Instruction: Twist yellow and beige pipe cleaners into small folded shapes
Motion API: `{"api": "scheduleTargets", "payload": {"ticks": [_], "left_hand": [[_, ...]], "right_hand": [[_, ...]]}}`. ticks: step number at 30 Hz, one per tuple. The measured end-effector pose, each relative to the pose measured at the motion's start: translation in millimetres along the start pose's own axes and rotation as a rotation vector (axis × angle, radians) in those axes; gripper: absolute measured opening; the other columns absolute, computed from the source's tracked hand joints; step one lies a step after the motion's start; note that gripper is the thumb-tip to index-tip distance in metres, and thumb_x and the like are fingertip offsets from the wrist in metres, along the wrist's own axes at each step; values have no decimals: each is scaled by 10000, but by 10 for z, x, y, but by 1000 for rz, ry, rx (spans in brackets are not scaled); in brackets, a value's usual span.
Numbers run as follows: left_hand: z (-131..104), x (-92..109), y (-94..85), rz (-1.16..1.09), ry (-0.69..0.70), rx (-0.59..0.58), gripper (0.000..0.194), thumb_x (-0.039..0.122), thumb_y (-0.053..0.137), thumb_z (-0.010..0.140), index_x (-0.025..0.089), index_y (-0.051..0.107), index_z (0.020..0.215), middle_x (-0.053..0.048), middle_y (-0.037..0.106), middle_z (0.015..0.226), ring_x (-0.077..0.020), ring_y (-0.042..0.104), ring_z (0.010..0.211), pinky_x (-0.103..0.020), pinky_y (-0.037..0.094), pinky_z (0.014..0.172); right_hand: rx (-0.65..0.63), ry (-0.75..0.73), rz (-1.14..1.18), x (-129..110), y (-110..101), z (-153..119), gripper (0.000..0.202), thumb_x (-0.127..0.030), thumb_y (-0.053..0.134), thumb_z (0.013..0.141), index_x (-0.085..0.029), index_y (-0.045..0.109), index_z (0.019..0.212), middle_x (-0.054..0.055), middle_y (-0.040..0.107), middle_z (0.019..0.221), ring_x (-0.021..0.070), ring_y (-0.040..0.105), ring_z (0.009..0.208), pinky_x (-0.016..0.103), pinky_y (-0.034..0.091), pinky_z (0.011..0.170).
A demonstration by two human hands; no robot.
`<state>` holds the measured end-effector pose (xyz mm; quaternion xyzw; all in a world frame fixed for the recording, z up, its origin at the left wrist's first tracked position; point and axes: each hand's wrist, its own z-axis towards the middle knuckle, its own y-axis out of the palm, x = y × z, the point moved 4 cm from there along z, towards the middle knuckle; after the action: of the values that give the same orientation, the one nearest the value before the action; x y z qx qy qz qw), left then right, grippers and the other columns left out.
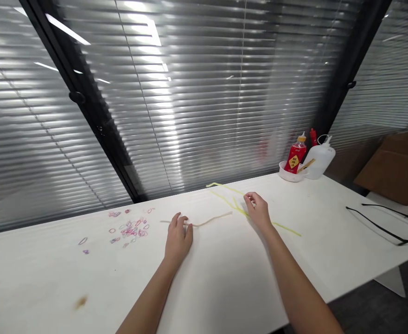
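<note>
My left hand (179,239) rests on the white table, fingers apart, over a thin beige pipe cleaner (214,218) that is slightly bent in the middle. Its fingertips seem to touch the strand. Further right, my right hand (258,209) pinches the end of a yellow fuzzy pipe cleaner (226,187), whose far end is bent near the back edge. Below that strand, more yellow pipe cleaners (221,197) lie crossed on the tabletop, and one runs under my right wrist and out to the right. The exact grip of the right fingertips is partly hidden.
Many small coloured loops (131,229) are scattered on the table (232,278) at left. A red-labelled bottle (295,157) stands in a white bowl (289,176) beside a white squeeze bottle (319,160). Black glasses (381,227) lie at right, near a cardboard box (392,167). Blinds line the back.
</note>
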<state>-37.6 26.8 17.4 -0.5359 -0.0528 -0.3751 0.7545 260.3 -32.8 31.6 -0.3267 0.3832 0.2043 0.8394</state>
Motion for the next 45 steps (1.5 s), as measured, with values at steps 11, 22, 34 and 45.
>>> {"api": "scheduleTargets", "payload": {"ticks": [11,22,34,45], "left_hand": [[-84,189,-142,117,-140,227,690,431,397,871,199,74,1435,-151,38,1482,-296,14,1365,-581,88,1034],[-70,141,-193,-53,-11,396,653,314,411,892,226,55,1432,-146,212,1446,-243,189,1342,-456,179,1053],[-193,469,-395,271,239,479,253,285,517,825,259,630,1051,-100,537,1214,-277,460,1165,-490,89,1007],[-289,887,-892,26,412,611,248,86,593,768,255,629,946,-26,593,891,-160,555,849,-329,281,776]], "right_hand": [[-121,124,589,-241,266,-106,278,-426,534,816,-153,513,864,2,527,668,81,466,514,221,407,518],[-209,128,596,-296,234,-124,275,-421,565,793,-151,556,842,10,531,662,91,472,531,235,419,533],[-232,-95,458,-700,98,-287,137,-294,556,817,-164,600,818,27,564,701,116,520,608,253,454,579],[98,-866,386,-1403,-118,-693,297,-5,558,743,-190,588,974,32,560,712,142,507,651,326,446,573]]}}
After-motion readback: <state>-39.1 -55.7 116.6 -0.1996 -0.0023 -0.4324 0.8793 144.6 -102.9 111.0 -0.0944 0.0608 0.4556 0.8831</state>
